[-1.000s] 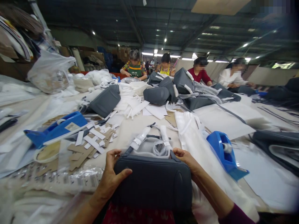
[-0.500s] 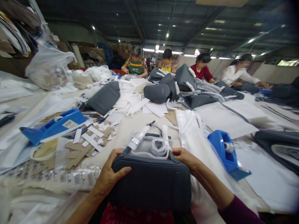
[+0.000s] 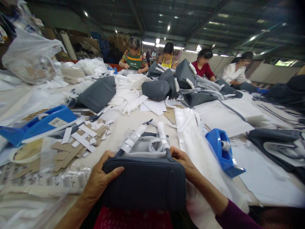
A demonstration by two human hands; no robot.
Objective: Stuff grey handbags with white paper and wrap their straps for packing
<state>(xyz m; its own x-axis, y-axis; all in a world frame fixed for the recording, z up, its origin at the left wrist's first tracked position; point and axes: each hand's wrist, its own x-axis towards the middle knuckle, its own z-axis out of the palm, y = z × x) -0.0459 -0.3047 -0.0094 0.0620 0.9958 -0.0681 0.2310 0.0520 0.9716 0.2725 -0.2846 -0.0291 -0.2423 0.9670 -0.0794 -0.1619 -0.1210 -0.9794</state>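
Dark grey leather handbag (image 3: 143, 184) held at the near edge of the work surface (image 3: 111, 144) — long axis running crosswise to the view, open top facing away from the wearer, above a red patterned garment (image 3: 133, 219). Grip is closed at both ends: left hand (image 3: 101, 179) clenched on the left end, thumb across the front panel; right hand (image 3: 183, 162) curled over the top edge at the right end. (Neither hand is clearly nearer; they sit at opposite ends.) Two handles in white sleeves (image 3: 133, 138) extend forward, with a clear plastic coil (image 3: 157, 145) between them.

Blue tape dispenser (image 3: 220, 149) stands right of the bag; a second blue tape dispenser (image 3: 45, 122) lies left, beside cardboard offcuts (image 3: 64, 152). Further grey handbags (image 3: 97, 94) lie beyond — four co-workers, including one in a green apron (image 3: 133, 62), sit across the surface.
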